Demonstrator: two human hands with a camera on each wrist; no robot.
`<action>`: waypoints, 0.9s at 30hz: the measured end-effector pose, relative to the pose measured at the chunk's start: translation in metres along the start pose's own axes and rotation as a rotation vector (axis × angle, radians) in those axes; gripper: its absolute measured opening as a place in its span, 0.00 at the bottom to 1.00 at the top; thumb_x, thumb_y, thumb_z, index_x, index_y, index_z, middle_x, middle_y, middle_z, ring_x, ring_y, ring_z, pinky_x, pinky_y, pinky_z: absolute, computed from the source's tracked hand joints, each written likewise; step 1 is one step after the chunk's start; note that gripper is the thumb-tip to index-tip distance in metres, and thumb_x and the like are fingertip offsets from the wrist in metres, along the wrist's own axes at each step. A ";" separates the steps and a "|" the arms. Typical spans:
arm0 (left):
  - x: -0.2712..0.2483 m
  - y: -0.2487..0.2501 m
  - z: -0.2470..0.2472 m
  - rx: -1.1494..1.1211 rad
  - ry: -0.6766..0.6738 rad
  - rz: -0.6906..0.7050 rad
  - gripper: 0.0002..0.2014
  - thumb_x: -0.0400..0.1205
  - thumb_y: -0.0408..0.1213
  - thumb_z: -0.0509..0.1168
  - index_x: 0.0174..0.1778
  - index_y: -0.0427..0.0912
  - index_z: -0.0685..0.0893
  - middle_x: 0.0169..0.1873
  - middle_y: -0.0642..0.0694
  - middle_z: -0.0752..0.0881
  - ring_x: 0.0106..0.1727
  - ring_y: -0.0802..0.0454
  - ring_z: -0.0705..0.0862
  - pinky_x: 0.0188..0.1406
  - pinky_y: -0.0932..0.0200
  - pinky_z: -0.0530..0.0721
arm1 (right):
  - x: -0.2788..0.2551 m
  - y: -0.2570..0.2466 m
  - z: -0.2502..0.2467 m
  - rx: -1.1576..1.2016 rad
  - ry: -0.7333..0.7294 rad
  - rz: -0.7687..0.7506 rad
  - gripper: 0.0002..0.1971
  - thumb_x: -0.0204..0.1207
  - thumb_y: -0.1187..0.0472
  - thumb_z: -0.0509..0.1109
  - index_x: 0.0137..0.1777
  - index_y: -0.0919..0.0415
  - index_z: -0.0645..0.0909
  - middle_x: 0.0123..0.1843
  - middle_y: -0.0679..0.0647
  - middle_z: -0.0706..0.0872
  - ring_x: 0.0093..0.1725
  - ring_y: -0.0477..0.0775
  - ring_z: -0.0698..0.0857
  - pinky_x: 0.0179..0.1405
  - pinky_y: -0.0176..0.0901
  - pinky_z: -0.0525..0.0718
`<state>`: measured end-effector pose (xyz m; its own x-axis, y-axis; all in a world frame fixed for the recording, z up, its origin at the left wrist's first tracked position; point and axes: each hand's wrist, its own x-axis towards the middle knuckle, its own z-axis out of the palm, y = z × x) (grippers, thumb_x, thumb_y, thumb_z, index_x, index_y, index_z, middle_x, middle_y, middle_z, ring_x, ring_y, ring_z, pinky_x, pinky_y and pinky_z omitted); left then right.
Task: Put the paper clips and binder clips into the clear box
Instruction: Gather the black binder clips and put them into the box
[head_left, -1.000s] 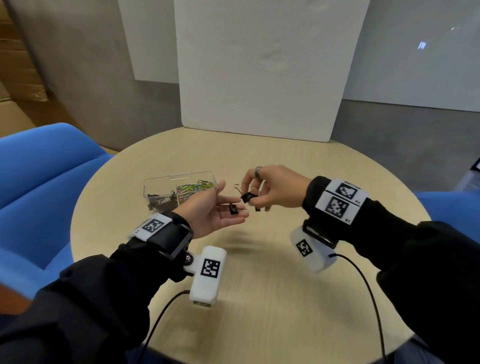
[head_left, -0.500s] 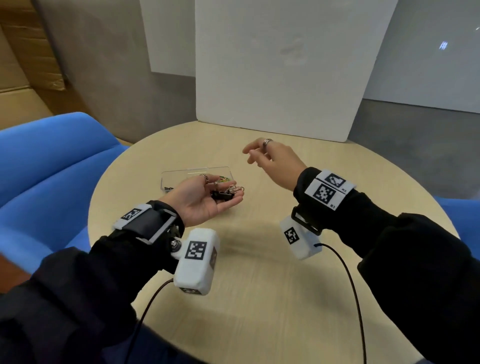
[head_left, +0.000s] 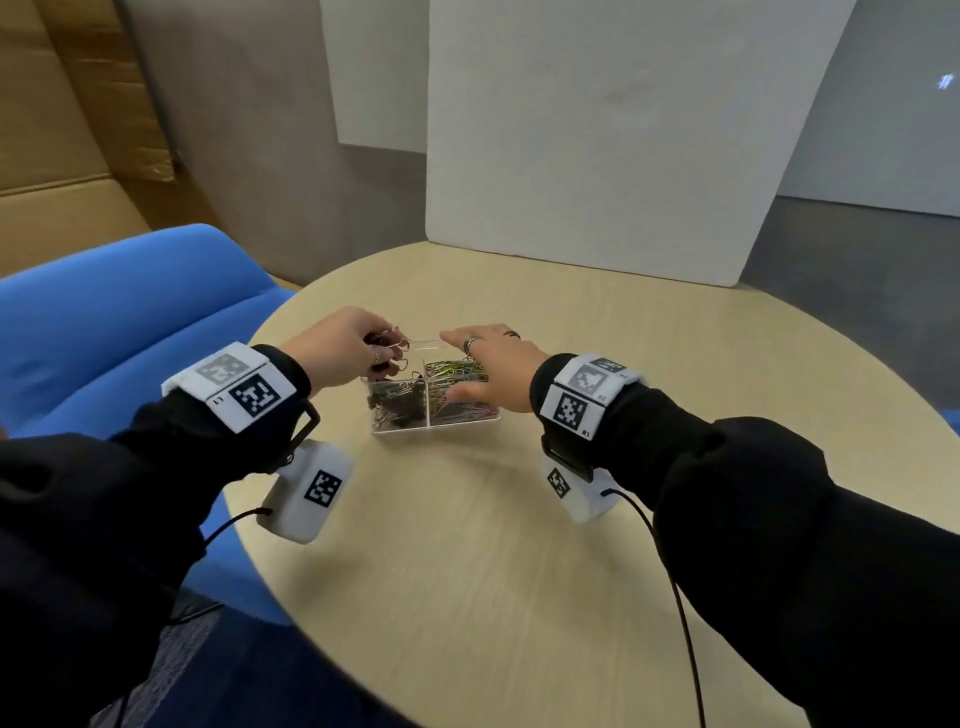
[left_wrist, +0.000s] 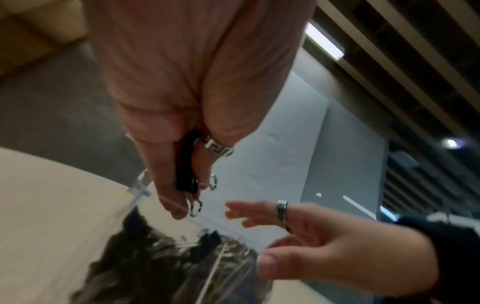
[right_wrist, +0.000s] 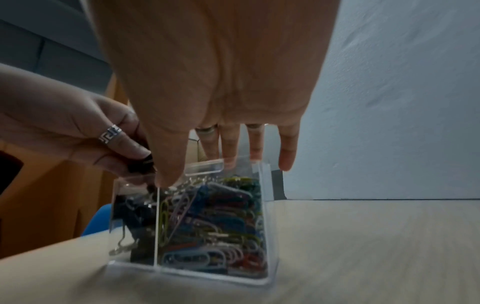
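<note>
**Both hands over the clear box**

The clear box (head_left: 470, 420) stands on the round table (head_left: 467, 545). Its left part holds binder clips (head_left: 397, 410), its right part coloured paper clips (right_wrist: 215, 222). The right hand (head_left: 491, 371) hovers above the right part, fingers straight and spread. The left hand (head_left: 343, 345) is above the left part, fingers curled and pinching black binder clips (left_wrist: 185, 164). Behind stands a white board (head_left: 597, 140).

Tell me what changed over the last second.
The right hand let go of its binder clip and now spreads open over the paper clips' side of the box. The left hand turned palm-down and carried the binder clips over the box's left compartment. It still grips them; the box stayed on the table.
</note>
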<state>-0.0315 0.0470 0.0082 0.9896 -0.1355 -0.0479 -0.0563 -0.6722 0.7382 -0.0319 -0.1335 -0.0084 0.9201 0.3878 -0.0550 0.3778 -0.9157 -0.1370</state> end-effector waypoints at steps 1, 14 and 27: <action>0.001 -0.003 0.000 0.130 0.014 0.047 0.13 0.83 0.27 0.59 0.62 0.35 0.82 0.52 0.39 0.85 0.47 0.48 0.83 0.45 0.62 0.83 | 0.000 0.001 0.003 0.000 -0.001 -0.003 0.36 0.78 0.47 0.65 0.82 0.52 0.53 0.83 0.49 0.59 0.81 0.56 0.57 0.76 0.60 0.66; 0.004 -0.017 0.003 0.254 0.212 0.234 0.18 0.72 0.25 0.73 0.57 0.44 0.85 0.50 0.45 0.85 0.47 0.46 0.85 0.43 0.59 0.78 | -0.004 0.006 0.002 0.025 0.027 -0.048 0.35 0.79 0.56 0.66 0.82 0.52 0.53 0.83 0.48 0.59 0.81 0.54 0.58 0.79 0.47 0.61; 0.003 -0.018 0.006 0.299 0.232 0.313 0.17 0.70 0.29 0.76 0.54 0.41 0.85 0.41 0.42 0.89 0.45 0.46 0.84 0.52 0.48 0.84 | -0.005 0.007 0.002 0.047 0.036 -0.045 0.33 0.79 0.57 0.66 0.81 0.51 0.56 0.81 0.49 0.64 0.78 0.54 0.65 0.75 0.45 0.66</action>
<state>-0.0283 0.0544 -0.0092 0.9204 -0.2219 0.3219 -0.3580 -0.8093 0.4657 -0.0343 -0.1414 -0.0109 0.9059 0.4233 -0.0126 0.4140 -0.8913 -0.1848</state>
